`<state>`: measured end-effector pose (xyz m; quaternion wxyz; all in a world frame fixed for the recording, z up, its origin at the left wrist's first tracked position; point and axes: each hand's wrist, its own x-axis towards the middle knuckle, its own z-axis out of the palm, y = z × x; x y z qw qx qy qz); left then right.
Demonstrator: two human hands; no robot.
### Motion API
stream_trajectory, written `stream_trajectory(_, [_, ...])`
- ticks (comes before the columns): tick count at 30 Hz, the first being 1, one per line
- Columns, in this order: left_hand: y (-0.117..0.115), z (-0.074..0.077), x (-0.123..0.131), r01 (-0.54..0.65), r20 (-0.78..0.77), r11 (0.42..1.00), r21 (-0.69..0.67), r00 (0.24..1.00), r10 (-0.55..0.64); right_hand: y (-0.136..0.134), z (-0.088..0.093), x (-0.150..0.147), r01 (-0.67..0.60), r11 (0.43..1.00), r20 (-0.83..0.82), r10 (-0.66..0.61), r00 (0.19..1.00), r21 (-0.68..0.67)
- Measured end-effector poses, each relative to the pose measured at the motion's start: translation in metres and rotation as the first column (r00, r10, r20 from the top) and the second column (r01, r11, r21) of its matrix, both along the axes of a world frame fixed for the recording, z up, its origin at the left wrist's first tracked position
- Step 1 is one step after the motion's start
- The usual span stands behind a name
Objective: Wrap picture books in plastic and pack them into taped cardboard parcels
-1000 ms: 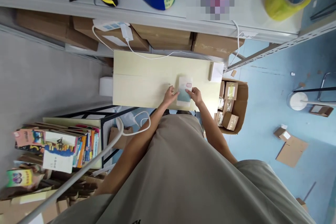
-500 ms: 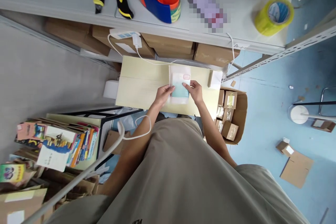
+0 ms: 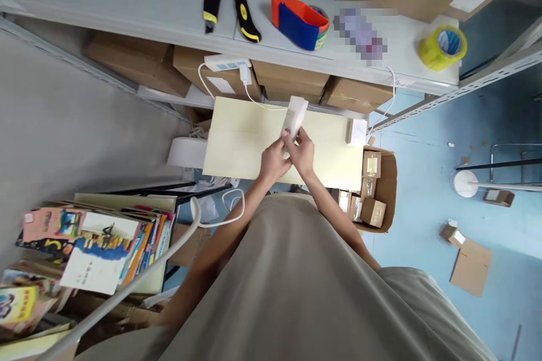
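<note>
Above the pale yellow board (image 3: 237, 135), a slim white wrapped packet (image 3: 295, 114) is held between my two hands, tilted so that it looks narrow. Its wrapping is whitish foam or film, and what is inside does not show now. My left hand (image 3: 274, 159) is closed around its lower left part. On the lower right, my right hand (image 3: 301, 152) grips it with thumb and fingers. The hands touch and cover its lower end. A small white box (image 3: 357, 132) stands on the board's right end.
Two utility knives (image 3: 212, 0), orange and blue bands (image 3: 296, 25) and yellow tape (image 3: 443, 48) lie on the shelf ahead. A white cable runs along the board's far edge. Right stands a carton (image 3: 392, 192) of small boxes; left, stacked books (image 3: 101, 242) and a grey bent tube (image 3: 139, 276).
The wrap, earlier flat with a teal, phone-case-like item showing, is now folded narrow and tilted. My hands have come together on it. The view has shifted left.
</note>
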<state>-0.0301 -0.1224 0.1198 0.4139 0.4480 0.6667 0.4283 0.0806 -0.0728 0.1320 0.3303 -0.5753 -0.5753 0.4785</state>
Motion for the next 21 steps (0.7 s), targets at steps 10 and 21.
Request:
stream_trajectory(10, [-0.023, -0.010, -0.155, -0.091, 0.449, 0.995, -0.026, 0.889, 0.093, -0.015, 0.000, -0.056, -0.184, 0.978, -0.382, 0.133, 0.915, -0.101])
stream_trajectory(21, [-0.044, -0.017, -0.203, 0.026, 0.689, 0.997, -0.066, 0.724, 0.027, -0.043, 0.003, -0.106, -0.244, 0.948, -0.394, 0.148, 0.907, -0.206])
